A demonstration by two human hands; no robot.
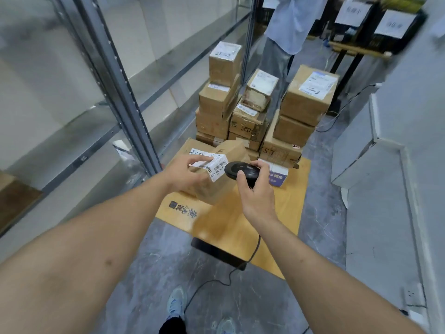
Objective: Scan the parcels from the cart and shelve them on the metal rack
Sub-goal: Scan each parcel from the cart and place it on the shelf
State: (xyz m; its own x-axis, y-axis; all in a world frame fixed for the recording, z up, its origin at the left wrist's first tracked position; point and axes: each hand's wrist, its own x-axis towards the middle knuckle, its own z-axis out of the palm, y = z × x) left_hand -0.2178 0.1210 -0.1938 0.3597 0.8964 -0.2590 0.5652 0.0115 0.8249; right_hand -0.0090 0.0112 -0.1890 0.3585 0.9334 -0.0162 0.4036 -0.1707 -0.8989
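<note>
Here, a small brown corrugated-cardboard parcel (216, 174), box-shaped with creased, slightly scuffed faces, sits tilted above the cart (284, 213), whose flat deck is covered with smooth tan board printed with dark characters. A white paper label (213, 165) with black barcodes wraps over the parcel's top edge. The left hand (183, 175) grips the parcel from its left side, fingers curled over the top and touching the label. The right hand (255, 191) holds a black, glossy, rounded plastic scanner (243, 172), fingers wrapped round its body and thumb laid on top; the scanner's head is just beside the label. A thin black cable (226, 278) trails from it down to the mottled grey concrete floor. Behind, more taped cardboard parcels (305, 102) with white labels stand stacked in three uneven columns on the cart. To the left rises the metal rack (115, 75), dull grey steel with perforated uprights and pale shelves. Another person (286, 27) in a light shirt stands beyond the stacks.
</note>
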